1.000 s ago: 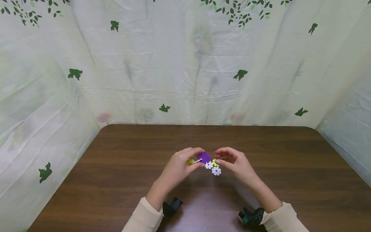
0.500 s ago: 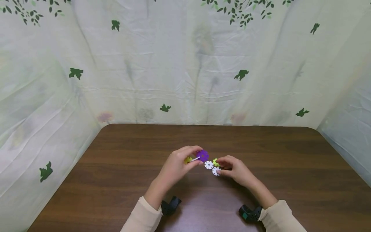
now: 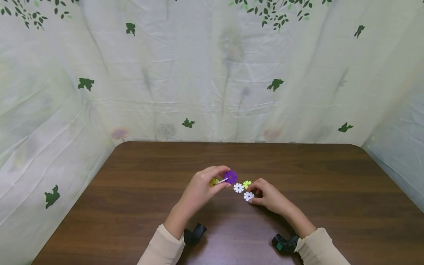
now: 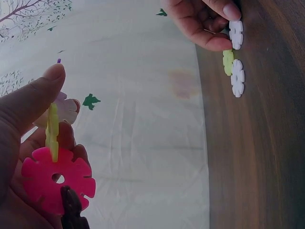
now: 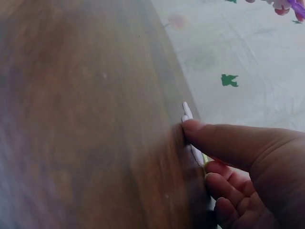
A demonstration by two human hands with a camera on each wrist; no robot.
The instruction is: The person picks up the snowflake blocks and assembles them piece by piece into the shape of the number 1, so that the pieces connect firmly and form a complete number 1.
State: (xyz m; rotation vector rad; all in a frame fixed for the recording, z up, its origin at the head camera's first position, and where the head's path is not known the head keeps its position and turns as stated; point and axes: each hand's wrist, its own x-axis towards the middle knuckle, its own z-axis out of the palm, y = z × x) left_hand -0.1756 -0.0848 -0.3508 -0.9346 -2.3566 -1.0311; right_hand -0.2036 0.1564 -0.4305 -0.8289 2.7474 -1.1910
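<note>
My left hand [image 3: 197, 187] holds a joined group of notched plastic discs above the table, pinched between thumb and fingers. A purple disc [image 3: 231, 177] tops this group. The left wrist view shows its pink disc [image 4: 35, 171], a yellow disc [image 4: 52, 133] slotted into it and a whitish disc [image 4: 68, 113] behind. On the table, my right hand [image 3: 271, 197] pinches the edge of a white disc [image 3: 247, 196] between thumb and curled fingers. Beside it lie another white disc [image 3: 238, 188] and a yellow-green disc [image 3: 246, 184], close to the right fingertips.
A brown wooden table [image 3: 159, 158] spreads under both hands. Behind it hangs a pale curtain [image 3: 205, 73] with leaf and bird prints. Each wrist wears a black camera mount, the left mount [image 3: 194, 234] and the right mount [image 3: 285, 243].
My right hand has come down from the yellow-green disc to the nearer white disc, which has shifted slightly right. My left hand has drawn its joined discs a little left and up.
</note>
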